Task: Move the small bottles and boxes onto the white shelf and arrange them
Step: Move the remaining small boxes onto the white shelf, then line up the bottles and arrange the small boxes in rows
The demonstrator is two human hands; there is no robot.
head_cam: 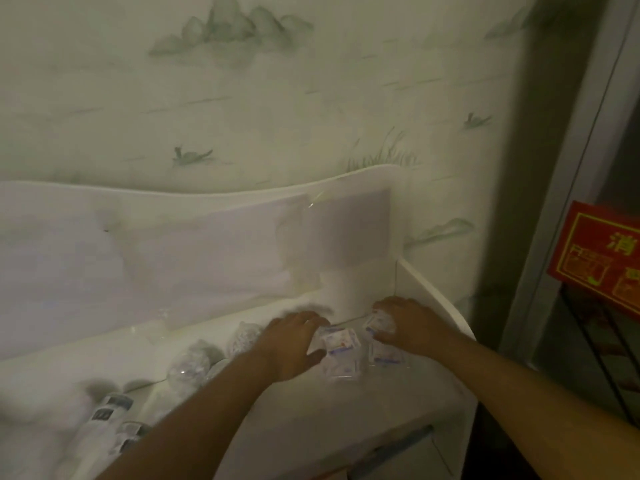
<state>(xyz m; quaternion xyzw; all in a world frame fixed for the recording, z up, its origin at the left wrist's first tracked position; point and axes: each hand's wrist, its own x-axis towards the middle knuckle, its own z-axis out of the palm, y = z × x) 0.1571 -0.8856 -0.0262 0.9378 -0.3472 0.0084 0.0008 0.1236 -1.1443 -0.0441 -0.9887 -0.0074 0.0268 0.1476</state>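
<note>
On the white shelf (346,403), near its right end, lie small clear-wrapped boxes with blue and red print. My left hand (294,344) rests against the left side of one such box (339,344), fingers curled on its edge. My right hand (408,323) covers another wrapped box (379,322) close to the shelf's right side panel. A further box (386,355) lies just below that hand. Several clear small bottles (190,367) lie in a row to the left of my left forearm. The frame is blurred, so labels are unreadable.
The shelf has a wavy white back panel (173,244) and a curved right side panel (436,292). White tubes with dark labels (107,410) lie at the lower left. A red sign (602,258) hangs at the right, beside a grey frame. Painted wallpaper is behind.
</note>
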